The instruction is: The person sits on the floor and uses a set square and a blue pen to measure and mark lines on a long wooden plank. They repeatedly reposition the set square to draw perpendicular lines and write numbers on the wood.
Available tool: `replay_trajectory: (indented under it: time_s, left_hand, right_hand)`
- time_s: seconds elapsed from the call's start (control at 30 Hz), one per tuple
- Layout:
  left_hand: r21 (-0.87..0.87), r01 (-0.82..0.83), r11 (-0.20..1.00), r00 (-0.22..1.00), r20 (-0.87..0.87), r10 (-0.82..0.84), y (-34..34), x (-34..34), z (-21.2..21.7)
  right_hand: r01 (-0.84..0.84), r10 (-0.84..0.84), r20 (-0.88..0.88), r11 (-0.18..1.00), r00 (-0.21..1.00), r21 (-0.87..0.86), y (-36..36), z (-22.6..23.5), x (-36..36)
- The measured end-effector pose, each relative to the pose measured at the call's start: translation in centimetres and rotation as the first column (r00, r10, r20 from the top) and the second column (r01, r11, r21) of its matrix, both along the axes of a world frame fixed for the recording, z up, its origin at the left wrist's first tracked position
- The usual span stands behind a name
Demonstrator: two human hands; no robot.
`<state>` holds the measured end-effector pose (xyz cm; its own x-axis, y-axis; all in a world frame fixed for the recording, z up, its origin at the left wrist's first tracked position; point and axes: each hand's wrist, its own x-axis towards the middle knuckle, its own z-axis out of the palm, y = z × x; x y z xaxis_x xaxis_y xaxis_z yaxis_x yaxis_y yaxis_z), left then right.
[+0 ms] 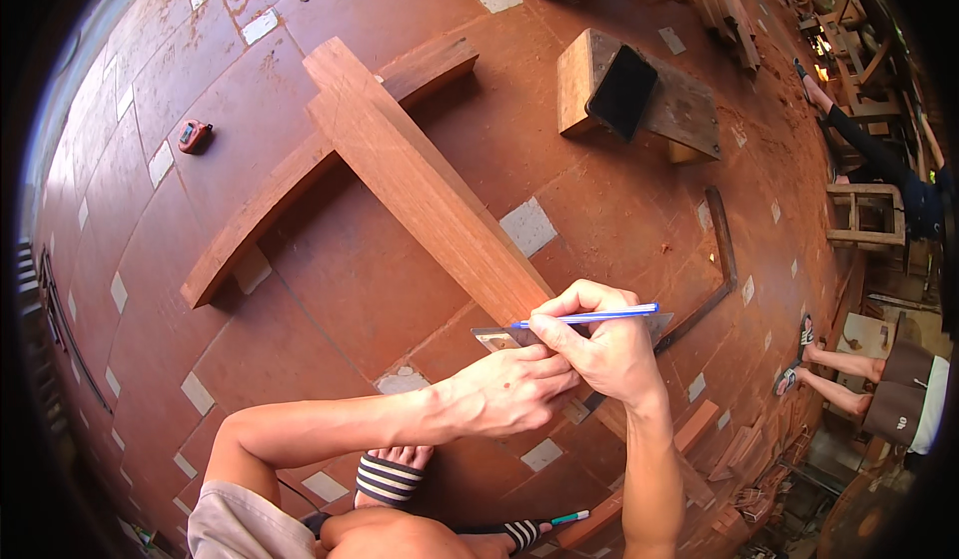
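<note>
My right hand (604,347) pinches a pen (614,313), tip by the metal straightedge (486,338); left hand (507,391), fingers curled, holds that on the beam (425,194), likely for steadiness. Curved timber (258,201) apparently props the far end.

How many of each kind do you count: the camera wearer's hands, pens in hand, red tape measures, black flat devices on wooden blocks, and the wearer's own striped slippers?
Hands: 2 (left hand, right hand)
Pen in hand: 1, blue and white pen
Red tape measure: 1
Black flat device: 1
Striped slippers: 2
Total: 7
</note>
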<state>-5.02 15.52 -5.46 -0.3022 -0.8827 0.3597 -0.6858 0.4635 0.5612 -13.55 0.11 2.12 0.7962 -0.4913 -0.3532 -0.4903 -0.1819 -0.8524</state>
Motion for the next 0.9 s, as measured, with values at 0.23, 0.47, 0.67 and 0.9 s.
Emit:
replay_trajectory:
  time_s: [0.23,0.47,0.67,0.9]
  left_hand:
    - [0.015,0.041,0.999,0.996,0.079,-0.042,0.0,0.2,0.2]
    - [0.035,0.048,0.998,0.995,0.085,-0.051,0.0,0.3,0.5]
    - [0.039,0.048,0.998,0.995,0.086,-0.051,0.0,0.4,0.6]
    - [0.050,0.036,0.998,0.996,0.074,-0.039,0.0,0.3,0.5]
  right_hand:
    - [-0.029,0.029,-0.047,1.000,0.998,0.013,0.0,0.2,0.6]
    - [-0.051,0.051,-0.067,0.999,0.996,0.008,-0.1,0.3,0.9]
    - [-0.062,0.064,-0.085,0.998,0.994,0.022,-0.4,0.3,1.0]
    - [-0.049,0.052,-0.090,0.998,0.995,0.030,-0.2,0.6,1.2]
